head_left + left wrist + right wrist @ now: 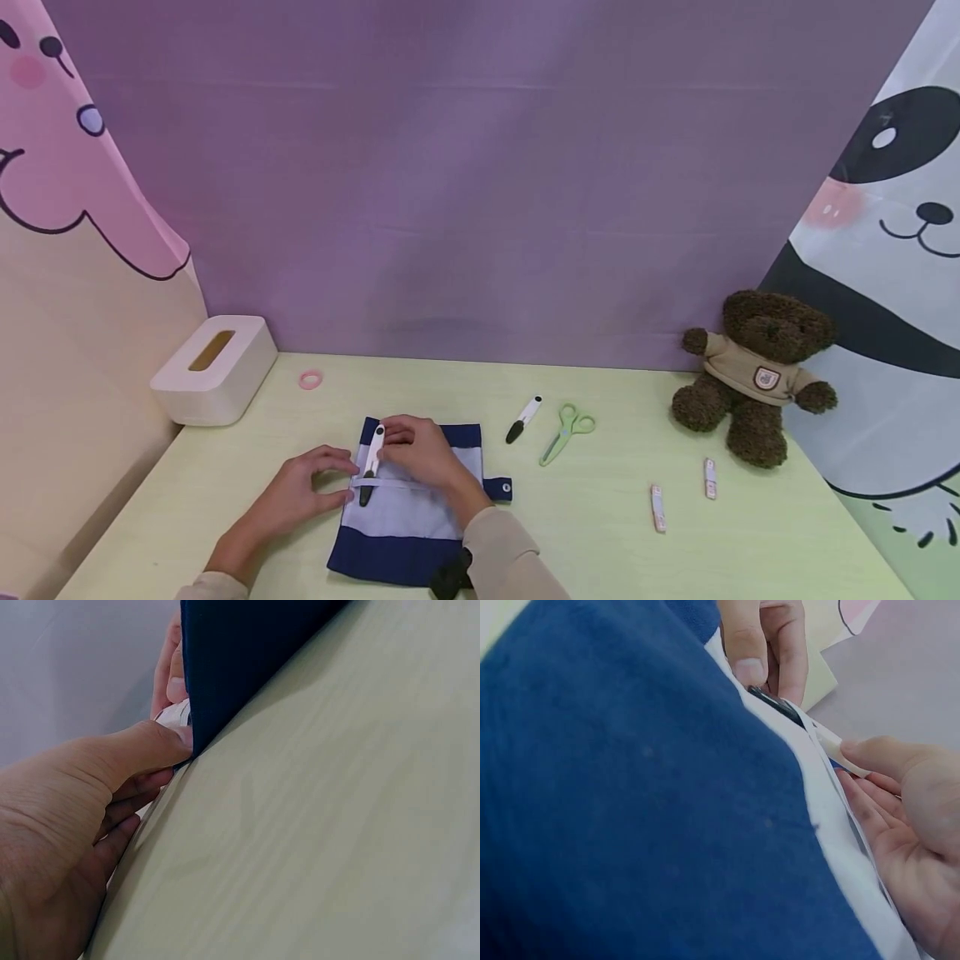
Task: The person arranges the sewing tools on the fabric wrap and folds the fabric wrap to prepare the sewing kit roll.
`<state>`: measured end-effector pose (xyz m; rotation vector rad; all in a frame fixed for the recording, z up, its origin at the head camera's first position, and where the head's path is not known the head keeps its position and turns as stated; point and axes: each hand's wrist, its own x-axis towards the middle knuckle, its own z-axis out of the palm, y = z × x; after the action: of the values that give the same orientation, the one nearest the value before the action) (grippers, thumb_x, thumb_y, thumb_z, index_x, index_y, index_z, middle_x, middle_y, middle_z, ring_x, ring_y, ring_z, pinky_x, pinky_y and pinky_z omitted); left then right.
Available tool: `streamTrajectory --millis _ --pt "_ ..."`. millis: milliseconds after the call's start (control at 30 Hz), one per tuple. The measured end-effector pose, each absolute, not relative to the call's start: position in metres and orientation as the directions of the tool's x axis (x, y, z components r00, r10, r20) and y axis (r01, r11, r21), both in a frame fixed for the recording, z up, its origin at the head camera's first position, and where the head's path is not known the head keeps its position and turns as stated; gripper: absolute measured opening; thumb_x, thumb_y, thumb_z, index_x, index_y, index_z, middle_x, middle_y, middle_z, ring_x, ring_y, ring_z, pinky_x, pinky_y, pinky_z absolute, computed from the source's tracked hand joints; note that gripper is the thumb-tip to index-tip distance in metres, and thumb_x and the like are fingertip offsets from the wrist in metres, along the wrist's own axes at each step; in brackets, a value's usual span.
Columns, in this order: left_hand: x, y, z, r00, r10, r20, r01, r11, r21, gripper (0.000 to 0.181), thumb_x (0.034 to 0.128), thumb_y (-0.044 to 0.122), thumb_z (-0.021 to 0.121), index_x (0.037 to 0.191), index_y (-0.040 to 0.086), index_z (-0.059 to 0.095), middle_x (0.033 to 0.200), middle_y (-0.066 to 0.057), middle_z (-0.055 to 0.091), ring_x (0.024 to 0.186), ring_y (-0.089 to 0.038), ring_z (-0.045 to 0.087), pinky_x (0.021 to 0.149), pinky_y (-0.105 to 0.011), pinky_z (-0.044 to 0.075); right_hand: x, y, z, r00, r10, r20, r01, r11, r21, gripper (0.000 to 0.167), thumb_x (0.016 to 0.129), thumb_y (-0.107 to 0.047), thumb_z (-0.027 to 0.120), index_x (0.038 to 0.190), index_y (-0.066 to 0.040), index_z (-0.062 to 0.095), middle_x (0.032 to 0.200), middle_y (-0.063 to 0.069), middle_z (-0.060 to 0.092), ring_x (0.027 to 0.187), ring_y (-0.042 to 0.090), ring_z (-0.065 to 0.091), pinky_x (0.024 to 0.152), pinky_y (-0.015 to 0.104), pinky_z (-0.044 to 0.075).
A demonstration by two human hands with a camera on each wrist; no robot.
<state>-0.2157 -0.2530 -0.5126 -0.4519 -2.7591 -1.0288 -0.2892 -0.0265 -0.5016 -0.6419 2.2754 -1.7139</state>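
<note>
A navy and pale-grey fabric case (405, 521) lies unfolded, with a thin pale elastic band (397, 483) across its middle. My right hand (423, 450) pinches the white upper part of a slim white tool with a black end (372, 458); the black end passes under the band. The right wrist view also shows the right hand (919, 802) on that tool's white part. My left hand (307, 487) touches the case's left edge near the band, thumb and fingertips apart. In the left wrist view, the left thumb (161, 746) rests against the navy edge.
Right of the case lie a second white-and-black tool (523, 419), green scissors (568, 433) and two small pinkish-white sticks (657, 508). A pink ring (310, 380) and a white tissue box (217, 371) are at back left. A brown teddy bear (757, 375) sits at right.
</note>
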Motion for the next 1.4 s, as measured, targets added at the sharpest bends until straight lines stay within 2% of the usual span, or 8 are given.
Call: streamTrajectory --millis 200,533,733,867,1033,1400 --pt "-0.2154 -0.2519 -0.5129 -0.937 0.221 0.271 0.344 0.719 0.604 0.026 0.0792 0.022 0.089 0.102 0.027 0.079 0.119 0.002 0.074 0.113 -0.021 0.068 0.1 -0.039 0.056 -0.2885 -0.0227 -0.5011 -0.851 -0.52 0.078 -0.218 0.215 -0.952 0.044 0.091 -0.004 0.076 0.134 -0.006 0.066 0.121 0.012 0.072 0.113 0.027 0.071 0.097 0.033 0.059" --pt "-0.2159 -0.2517 -0.5132 -0.944 0.212 0.252 0.325 0.72 0.614 0.025 0.0794 0.023 0.089 0.102 0.027 0.079 0.119 0.001 0.074 0.114 -0.023 0.068 0.1 -0.042 0.055 -0.2884 -0.022 -0.5026 -0.848 -0.527 0.056 -0.248 0.302 -0.92 0.042 0.088 -0.008 0.081 0.128 -0.011 0.069 0.108 0.004 0.075 0.094 0.006 0.068 0.088 0.02 0.057" --pt "-0.2161 -0.2515 -0.5114 -0.952 0.205 0.226 0.304 0.71 0.636 0.026 0.0801 0.024 0.088 0.104 0.027 0.079 0.122 0.001 0.073 0.116 -0.027 0.068 0.102 -0.046 0.054 -0.2887 -0.0212 -0.5028 -0.841 -0.538 0.054 -0.255 0.305 -0.918 0.036 0.088 -0.009 0.081 0.122 -0.01 0.072 0.104 0.005 0.075 0.09 0.006 0.067 0.084 0.019 0.056" --pt "-0.2153 -0.2515 -0.5107 -0.946 0.208 0.25 0.321 0.712 0.624 0.026 0.0799 0.024 0.089 0.103 0.027 0.079 0.121 0.001 0.074 0.115 -0.027 0.069 0.1 -0.043 0.055 -0.2885 -0.0215 -0.5023 -0.832 -0.551 0.06 -0.27 0.309 -0.912 0.032 0.088 -0.009 0.081 0.119 -0.01 0.073 0.101 0.006 0.074 0.088 0.006 0.065 0.082 0.018 0.055" --pt "-0.2143 -0.2524 -0.5109 -0.939 0.214 0.27 0.339 0.711 0.617 0.025 0.0795 0.024 0.089 0.103 0.027 0.079 0.12 0.0 0.074 0.113 -0.025 0.069 0.099 -0.04 0.056 -0.2879 -0.023 -0.502 -0.821 -0.568 0.063 -0.304 0.341 -0.89 0.025 0.089 -0.009 0.08 0.114 -0.011 0.077 0.094 0.0 0.073 0.083 0.003 0.063 0.078 0.018 0.053" --pt "-0.2165 -0.2535 -0.5114 -0.95 0.213 0.229 0.312 0.711 0.631 0.024 0.0812 0.027 0.088 0.104 0.028 0.079 0.123 0.001 0.073 0.117 -0.028 0.068 0.103 -0.048 0.054 -0.2898 -0.0236 -0.5005 -0.792 -0.607 0.061 -0.357 0.381 -0.853 0.031 0.086 -0.009 0.083 0.116 -0.012 0.078 0.096 -0.001 0.069 0.083 -0.001 0.063 0.079 0.016 0.054"
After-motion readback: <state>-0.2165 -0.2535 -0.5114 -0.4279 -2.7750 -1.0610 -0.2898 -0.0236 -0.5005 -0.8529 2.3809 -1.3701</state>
